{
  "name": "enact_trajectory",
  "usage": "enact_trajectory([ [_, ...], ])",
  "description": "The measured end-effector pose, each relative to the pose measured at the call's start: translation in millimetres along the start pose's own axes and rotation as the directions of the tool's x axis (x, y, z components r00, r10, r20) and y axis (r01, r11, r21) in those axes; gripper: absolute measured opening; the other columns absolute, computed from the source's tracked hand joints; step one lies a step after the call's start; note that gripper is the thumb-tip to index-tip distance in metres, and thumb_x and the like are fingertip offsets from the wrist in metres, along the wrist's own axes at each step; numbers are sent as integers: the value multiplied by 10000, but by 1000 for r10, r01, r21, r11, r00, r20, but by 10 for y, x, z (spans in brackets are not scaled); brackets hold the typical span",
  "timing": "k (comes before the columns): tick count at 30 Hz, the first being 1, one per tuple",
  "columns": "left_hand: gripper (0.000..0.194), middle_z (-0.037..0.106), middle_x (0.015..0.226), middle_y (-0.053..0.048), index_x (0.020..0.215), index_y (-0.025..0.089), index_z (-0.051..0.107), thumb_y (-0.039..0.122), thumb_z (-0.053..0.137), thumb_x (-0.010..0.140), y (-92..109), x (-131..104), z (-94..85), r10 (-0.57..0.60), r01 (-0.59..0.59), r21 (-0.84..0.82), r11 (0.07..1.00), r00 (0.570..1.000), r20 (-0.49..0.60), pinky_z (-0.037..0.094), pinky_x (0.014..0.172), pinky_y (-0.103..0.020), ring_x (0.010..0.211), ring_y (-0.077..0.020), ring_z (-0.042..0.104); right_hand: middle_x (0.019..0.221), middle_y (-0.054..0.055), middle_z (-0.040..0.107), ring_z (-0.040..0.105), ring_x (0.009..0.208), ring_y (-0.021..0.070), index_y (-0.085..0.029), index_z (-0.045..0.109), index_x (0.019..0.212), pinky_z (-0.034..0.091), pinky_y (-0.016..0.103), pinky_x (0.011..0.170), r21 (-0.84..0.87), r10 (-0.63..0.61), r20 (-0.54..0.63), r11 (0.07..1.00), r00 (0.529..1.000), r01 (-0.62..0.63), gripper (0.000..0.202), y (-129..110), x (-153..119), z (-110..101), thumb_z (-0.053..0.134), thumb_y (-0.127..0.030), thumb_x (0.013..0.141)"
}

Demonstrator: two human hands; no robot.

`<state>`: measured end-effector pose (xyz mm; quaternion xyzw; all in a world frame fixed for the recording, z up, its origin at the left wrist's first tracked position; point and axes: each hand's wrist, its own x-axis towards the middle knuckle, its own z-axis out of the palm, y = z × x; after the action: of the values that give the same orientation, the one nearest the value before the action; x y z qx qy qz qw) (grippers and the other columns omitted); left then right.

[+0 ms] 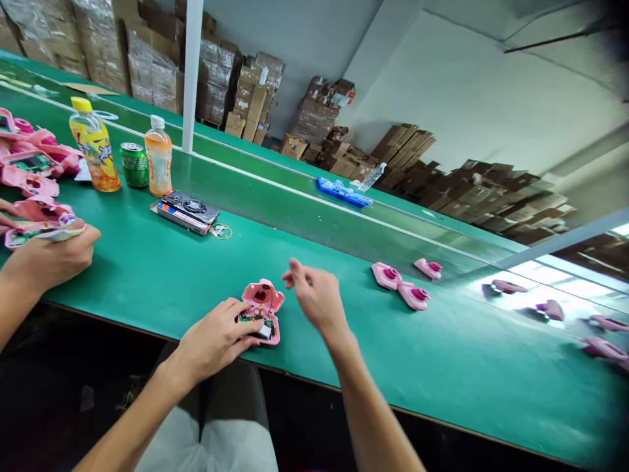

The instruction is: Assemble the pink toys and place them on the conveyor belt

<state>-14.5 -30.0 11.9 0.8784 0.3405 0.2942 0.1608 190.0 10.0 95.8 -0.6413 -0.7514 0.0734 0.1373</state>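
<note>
An opened pink plastic casing lies near the table's front edge. Inside its lower half are a green circuit board, a white block and thin wires; the other half is folded up behind it. My left hand rests over the casing's left side, fingers on the board and rim, gripping it. Just right of the casing, my right hand is raised above the table with its fingers curled and drawn together. Its fingertips are slightly blurred, and whatever may be between them is too small to make out.
At the left, a co-worker's hands hold a similar pink casing by a pile of pink parts. Bottles, a green can and a box stand behind. Pink camera-shaped units lie right; a blue tray sits farther back.
</note>
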Motion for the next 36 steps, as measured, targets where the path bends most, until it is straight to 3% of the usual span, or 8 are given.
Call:
enact_trajectory([
  [3,267,657,1256,-57,1206,304,680,223,641,955,41,16,-41,8,-7,52,999,1000,-19,581,975,-420,1159,-260,616,608,106,697,664,637,224,-152,744,634,514,326,648,-117,61,499,993,865,-3,584,-213,674,-133,562,-634,909],
  [7,274,680,1260,-75,1209,283,683,203,623,955,44,10,-46,62,-51,145,988,995,-75,613,921,-406,1110,-281,671,513,48,614,576,570,190,-144,711,564,427,292,563,-155,38,696,983,717,98,437,-509,1011,-201,851,-543,673],
  [11,421,670,1293,-116,1394,255,535,300,607,981,-37,-39,48,99,-94,30,995,941,-324,600,966,-396,1169,-275,671,713,48,699,580,682,164,-147,765,754,373,270,592,-71,-125,652,972,748,225,323,-553,735,-417,706,-446,861],
  [16,521,647,1247,-109,1321,246,508,498,696,905,86,-26,154,-140,-194,-393,899,722,-678,562,1000,-392,1189,-258,650,895,54,758,630,755,153,-151,757,985,395,248,610,211,-285,290,950,914,230,317,-507,227,-600,558,-395,953],
  [21,510,606,1168,-97,1283,220,494,628,484,977,383,88,124,-526,-112,-679,725,548,-651,575,936,-376,1100,-244,656,945,37,760,662,811,167,-181,746,1009,468,257,690,372,-384,114,871,916,319,252,-620,29,-676,555,-333,946],
  [29,418,570,1405,-77,1420,301,372,499,275,1065,205,163,-185,-714,21,-897,442,614,-337,583,1003,-426,1260,-262,618,1010,15,741,646,920,171,-246,732,1155,499,282,814,344,-668,96,718,738,605,244,-612,249,-830,604,-279,949],
  [32,438,622,1365,-74,1326,247,526,546,381,1042,108,183,-289,-591,-30,-902,431,746,-307,556,1046,-418,1267,-283,615,1071,11,748,669,929,162,-252,722,1218,517,262,785,388,-683,176,710,709,588,301,-638,328,-810,587,-283,951],
  [36,483,701,1216,-103,1207,182,613,598,520,980,73,248,-330,-567,-119,-908,401,746,-348,575,980,-395,1128,-284,686,1169,31,751,690,998,170,-218,714,1237,525,267,826,376,-560,20,772,828,512,329,-679,243,-648,625,-234,921],
])
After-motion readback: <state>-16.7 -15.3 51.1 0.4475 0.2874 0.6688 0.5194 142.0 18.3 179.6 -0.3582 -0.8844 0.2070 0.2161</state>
